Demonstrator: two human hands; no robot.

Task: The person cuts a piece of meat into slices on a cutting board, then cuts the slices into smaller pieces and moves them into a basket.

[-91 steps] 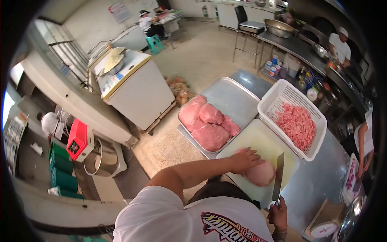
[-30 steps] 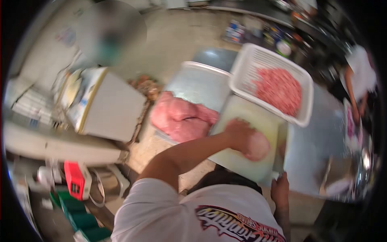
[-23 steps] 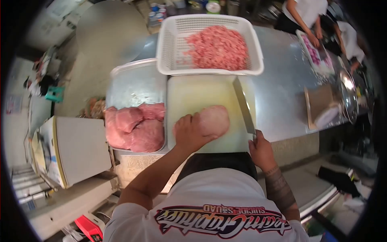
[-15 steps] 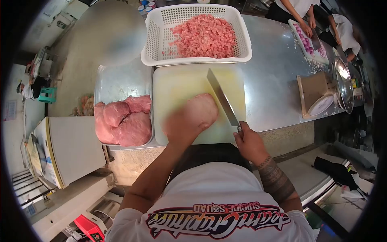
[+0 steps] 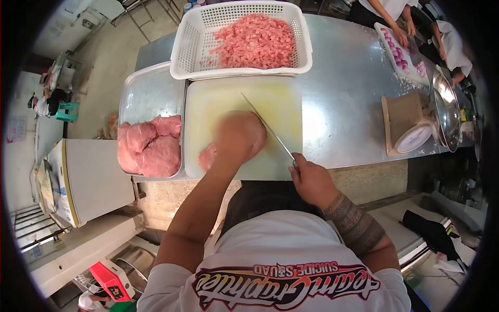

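My left hand (image 5: 233, 136) lies over a large piece of raw meat (image 5: 257, 136) on the pale cutting board (image 5: 285, 101); its fingers are blurred. The meat sticks out past the hand on the right and at the lower left. In my right hand (image 5: 314, 181) is the handle of a knife (image 5: 275, 137). Its long blade slants up and left, edge-on to my view, along the right side of the meat. Left of the board, a metal tray (image 5: 150, 93) bears several big chunks of raw meat (image 5: 156, 150).
Behind the board stands a white perforated basket (image 5: 197, 70) with diced meat (image 5: 257, 44). A weighing scale (image 5: 408, 122) with a metal pan is at the right. Farther back, a person's hands (image 5: 400, 35) work at a white board with purple onions (image 5: 397, 54).
My left hand has moved up and over the meat, which now lies turned with one end at the lower left. The knife blade has swung left, close against the meat.
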